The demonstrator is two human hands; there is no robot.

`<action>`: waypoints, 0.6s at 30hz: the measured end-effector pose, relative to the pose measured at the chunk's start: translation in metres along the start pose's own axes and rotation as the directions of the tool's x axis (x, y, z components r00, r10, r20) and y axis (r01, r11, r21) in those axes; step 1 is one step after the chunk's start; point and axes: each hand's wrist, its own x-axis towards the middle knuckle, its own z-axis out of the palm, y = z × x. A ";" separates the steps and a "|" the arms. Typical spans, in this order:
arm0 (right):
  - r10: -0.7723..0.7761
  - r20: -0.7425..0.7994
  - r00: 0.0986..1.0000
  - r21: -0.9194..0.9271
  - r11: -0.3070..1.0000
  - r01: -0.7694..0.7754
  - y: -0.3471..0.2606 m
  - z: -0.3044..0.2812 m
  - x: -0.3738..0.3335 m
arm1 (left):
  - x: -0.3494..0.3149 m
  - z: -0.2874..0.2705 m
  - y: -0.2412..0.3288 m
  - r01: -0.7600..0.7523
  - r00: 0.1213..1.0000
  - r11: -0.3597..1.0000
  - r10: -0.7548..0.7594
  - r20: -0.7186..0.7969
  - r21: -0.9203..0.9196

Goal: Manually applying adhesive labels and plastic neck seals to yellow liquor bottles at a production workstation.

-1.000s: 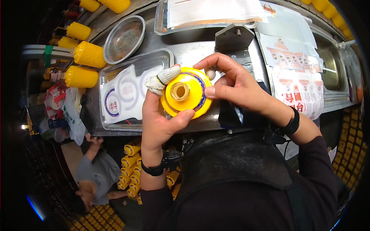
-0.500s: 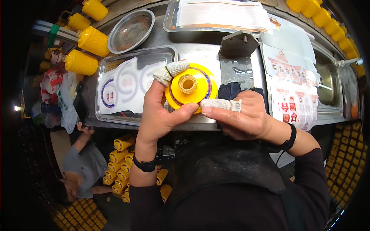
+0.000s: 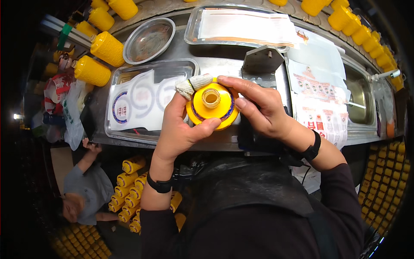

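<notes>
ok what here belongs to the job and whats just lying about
Part of the job:
yellow bottle, held in left hand, right hand touching it
ring-printed sheets, likely: their blue ring resembles the bottle's

Seemingly lying about:
metal bowl
plastic bag

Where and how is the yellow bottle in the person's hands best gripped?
Probably by the round outer edge of the yellow bottle, from the left, thumb and fingers spread around it, as the left hand does. The body flares wide around a narrow neck whose open mouth faces the camera, and the right hand is at its right side.
</notes>
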 end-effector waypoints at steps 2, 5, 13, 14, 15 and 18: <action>-0.039 0.006 0.999 -0.016 0.999 0.039 -0.005 -0.002 -0.005 | -0.001 -0.002 0.000 -0.005 1.000 0.999 0.006 0.021 -0.043; -0.059 0.059 0.997 -0.248 0.966 0.072 -0.025 -0.005 -0.028 | -0.002 -0.004 0.000 0.010 0.999 1.000 -0.010 0.030 -0.013; -0.168 0.158 0.973 -0.277 0.938 0.207 -0.024 0.002 -0.040 | -0.004 -0.005 0.001 0.040 0.999 0.994 -0.040 0.003 -0.098; -0.182 0.176 0.967 -0.253 0.941 0.223 -0.024 0.002 -0.040 | -0.004 -0.007 0.001 -0.009 0.999 0.999 0.011 0.047 -0.042; -0.160 0.184 0.970 -0.322 0.922 0.214 -0.024 0.000 -0.039 | -0.004 -0.009 0.001 -0.058 0.995 0.998 0.057 0.082 0.005; -0.162 0.125 0.979 -0.315 0.929 0.194 -0.024 -0.001 -0.038 | -0.005 -0.008 -0.004 -0.174 0.985 0.948 0.162 0.065 0.266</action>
